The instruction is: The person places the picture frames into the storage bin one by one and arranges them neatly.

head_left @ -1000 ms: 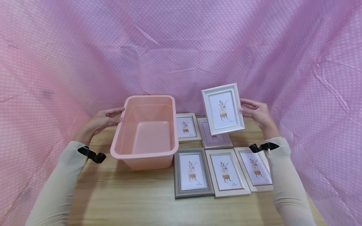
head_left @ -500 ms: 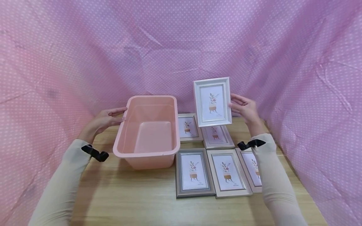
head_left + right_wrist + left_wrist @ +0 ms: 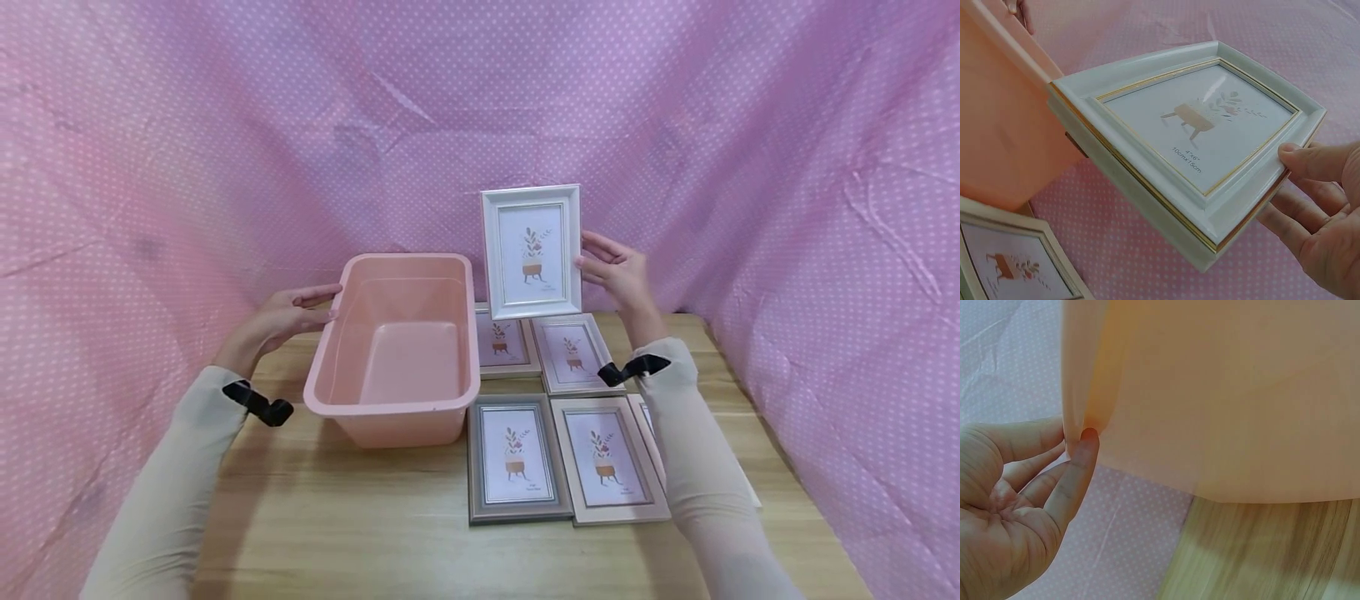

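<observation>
A white picture frame with a gold inner line (image 3: 1147, 181) is held up in the air by my right hand (image 3: 618, 271), thumb on its front and fingers behind its right edge. In the head view this white frame (image 3: 532, 304) hangs above the back row of frames, just right of the pink plastic basin (image 3: 390, 410). My left hand (image 3: 281, 321) pinches the basin's left rim; the left wrist view shows thumb and fingers (image 3: 1075, 475) on either side of that rim. The basin stands on the table with nothing inside.
On the wooden table (image 3: 360, 533) right of the basin lie a grey-brown frame (image 3: 477, 467), a cream frame (image 3: 566, 467), and two back-row frames (image 3: 577, 358), (image 3: 510, 367). Another frame is mostly covered by my right sleeve (image 3: 697, 475). A pink dotted cloth (image 3: 480, 100) hangs behind.
My right hand has carried the white frame left and upward, from over the right back-row frame toward the basin, turning it more upright. My left hand stays on the basin rim.
</observation>
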`<state>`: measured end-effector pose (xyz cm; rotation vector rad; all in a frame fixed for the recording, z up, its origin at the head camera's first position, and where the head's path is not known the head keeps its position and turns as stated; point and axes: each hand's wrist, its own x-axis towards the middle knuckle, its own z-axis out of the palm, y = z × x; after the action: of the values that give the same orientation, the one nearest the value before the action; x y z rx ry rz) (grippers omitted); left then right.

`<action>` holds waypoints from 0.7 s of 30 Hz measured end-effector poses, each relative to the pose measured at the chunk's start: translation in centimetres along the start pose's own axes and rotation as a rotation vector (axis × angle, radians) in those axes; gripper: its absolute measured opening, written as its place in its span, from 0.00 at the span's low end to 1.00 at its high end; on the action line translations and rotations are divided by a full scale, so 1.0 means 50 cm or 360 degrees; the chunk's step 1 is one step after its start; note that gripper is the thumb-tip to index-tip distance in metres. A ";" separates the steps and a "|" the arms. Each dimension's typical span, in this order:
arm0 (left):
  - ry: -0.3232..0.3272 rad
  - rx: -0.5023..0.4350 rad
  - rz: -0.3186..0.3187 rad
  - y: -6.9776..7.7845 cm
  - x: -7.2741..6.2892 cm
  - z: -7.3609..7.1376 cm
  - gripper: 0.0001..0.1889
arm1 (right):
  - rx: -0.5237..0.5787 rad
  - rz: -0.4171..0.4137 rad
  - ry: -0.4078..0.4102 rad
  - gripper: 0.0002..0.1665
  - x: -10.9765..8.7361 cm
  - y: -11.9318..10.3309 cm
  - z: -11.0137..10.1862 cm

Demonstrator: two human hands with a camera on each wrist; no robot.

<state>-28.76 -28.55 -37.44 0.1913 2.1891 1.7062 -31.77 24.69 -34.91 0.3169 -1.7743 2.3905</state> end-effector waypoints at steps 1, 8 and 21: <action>0.0001 -0.0003 -0.0001 0.001 -0.001 0.001 0.38 | 0.0002 0.0002 -0.0001 0.31 0.003 0.000 0.009; 0.0012 -0.0030 -0.0016 0.005 -0.002 0.003 0.38 | 0.0040 0.0007 -0.0002 0.29 0.023 -0.009 0.075; 0.0039 -0.0049 -0.0076 0.007 -0.001 0.003 0.38 | -0.0078 -0.0121 -0.0025 0.25 0.049 -0.057 0.149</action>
<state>-28.68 -28.35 -37.11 0.1095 2.1656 1.7239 -32.86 18.37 -29.59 0.3903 -1.7909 2.2952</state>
